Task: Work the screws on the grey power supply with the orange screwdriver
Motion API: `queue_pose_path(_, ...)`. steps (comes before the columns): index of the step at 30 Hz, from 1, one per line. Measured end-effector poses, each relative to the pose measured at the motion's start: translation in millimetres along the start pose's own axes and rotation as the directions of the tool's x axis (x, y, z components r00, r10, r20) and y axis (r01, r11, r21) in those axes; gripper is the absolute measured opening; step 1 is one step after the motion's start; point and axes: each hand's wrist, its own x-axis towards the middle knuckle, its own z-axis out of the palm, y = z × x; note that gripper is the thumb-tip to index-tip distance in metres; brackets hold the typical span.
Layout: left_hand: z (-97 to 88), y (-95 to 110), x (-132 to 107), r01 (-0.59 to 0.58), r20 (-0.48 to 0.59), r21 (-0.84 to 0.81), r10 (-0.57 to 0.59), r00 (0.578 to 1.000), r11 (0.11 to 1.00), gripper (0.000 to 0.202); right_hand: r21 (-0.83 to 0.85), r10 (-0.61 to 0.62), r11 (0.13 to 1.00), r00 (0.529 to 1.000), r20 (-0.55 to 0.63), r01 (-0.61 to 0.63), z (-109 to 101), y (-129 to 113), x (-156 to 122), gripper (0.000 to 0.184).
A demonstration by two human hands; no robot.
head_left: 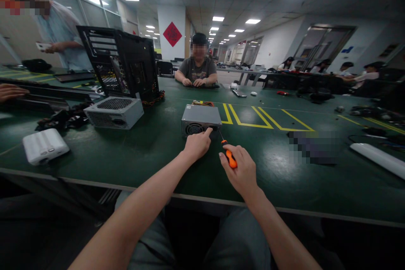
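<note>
A grey power supply unit (201, 118) lies on the green table (158, 147) straight ahead of me. My left hand (196, 145) is curled, with the index finger stretched out and touching the unit's near right corner. My right hand (241, 169) is closed round an orange-handled screwdriver (230, 157). Its thin shaft points up and left toward the unit's right front edge. Whether the tip touches the unit I cannot tell.
A second power supply (114, 112) and an open black computer case (122, 62) stand at the left, with a white box (44, 146) nearer. Yellow floor-style markings (253, 119) cross the table. A person (198, 67) sits opposite; another stands at far left. A white bar (378, 158) lies right.
</note>
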Motion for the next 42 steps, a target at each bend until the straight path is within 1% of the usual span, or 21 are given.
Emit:
queue_pose_path(2, 0.2, 0, 0, 0.0, 0.004, -0.005, 0.0, 1.0, 1.0, 0.039, 0.026, 0.037, 0.999, 0.999, -0.028, -0.036, 1, 1, -1, 0.021)
queue_pose_path(4, -0.2, 0, -1, 0.003, 0.005, -0.005, -0.003, 1.0, 1.0, 0.038, 0.019, 0.047, 0.999, 0.998, -0.035, -0.046, 1, 1, -1, 0.019)
queue_pose_path(7, -1.6, 1, -1, 0.011, 0.015, 0.0, -0.011, 1.0, 1.0, 0.038, -0.027, -0.001, 1.0, 1.0, -0.006, 0.001, 2, 1, -1, 0.012)
queue_pose_path(9, -2.1, 2, -1, 0.002, 0.012, -0.002, -0.002, 1.0, 1.0, 0.037, -0.047, -0.028, 0.999, 0.999, 0.016, 0.028, 2, 0, 0, 0.011)
queue_pose_path(14, 0.8, 3, -1, -0.012, 0.032, -0.018, 0.013, 0.999, 1.0, 0.039, -0.037, -0.033, 0.999, 0.999, 0.042, 0.034, 1, 1, 0, 0.013)
queue_pose_path(22, 4.0, 4, 1, -0.008, 0.047, -0.001, 0.008, 0.999, 1.0, 0.046, -0.006, -0.03, 1.0, 0.999, 0.021, 0.03, 0, 1, 0, 0.015)
queue_pose_path(26, 4.5, 4, 1, -0.015, 0.068, -0.022, 0.017, 0.998, 1.0, 0.048, -0.009, -0.04, 0.999, 0.999, 0.007, 0.04, -2, 1, 1, 0.019)
queue_pose_path(28, 6.2, 4, 1, -0.014, 0.064, -0.045, 0.017, 0.998, 0.999, 0.048, -0.008, -0.018, 1.0, 1.0, -0.018, 0.018, -2, 2, 1, 0.02)
queue_pose_path(31, 10.4, 3, 2, -0.018, 0.037, -0.071, 0.021, 0.999, 0.997, 0.049, 0.018, 0.06, 0.998, 0.996, -0.064, -0.059, -2, 2, -1, 0.022)
queue_pose_path(34, 14.8, 1, 3, -0.039, 0.009, -0.098, 0.04, 0.999, 0.994, 0.05, 0.026, 0.104, 0.994, 0.993, -0.053, -0.103, 1, 3, -2, 0.022)
queue_pose_path(36, 16.5, 0, 3, -0.048, 0.0, -0.121, 0.048, 0.999, 0.992, 0.051, 0.007, 0.069, 0.998, 0.997, -0.04, -0.069, 2, 3, -2, 0.017)
queue_pose_path(38, 16.9, 0, 3, -0.048, -0.002, -0.142, 0.048, 0.999, 0.989, 0.052, -0.024, 0.004, 1.0, 1.0, -0.026, -0.005, 2, 2, -2, 0.014)
queue_pose_path(40, 16.6, 0, 3, -0.042, -0.003, -0.155, 0.042, 0.999, 0.987, 0.051, -0.061, -0.048, 0.997, 0.999, -0.007, 0.048, 1, 0, 0, 0.013)
queue_pose_path(42, 16.0, 0, 3, -0.035, -0.004, -0.166, 0.035, 0.999, 0.985, 0.051, -0.089, -0.071, 0.993, 0.997, 0.011, 0.072, 0, -1, 1, 0.013)
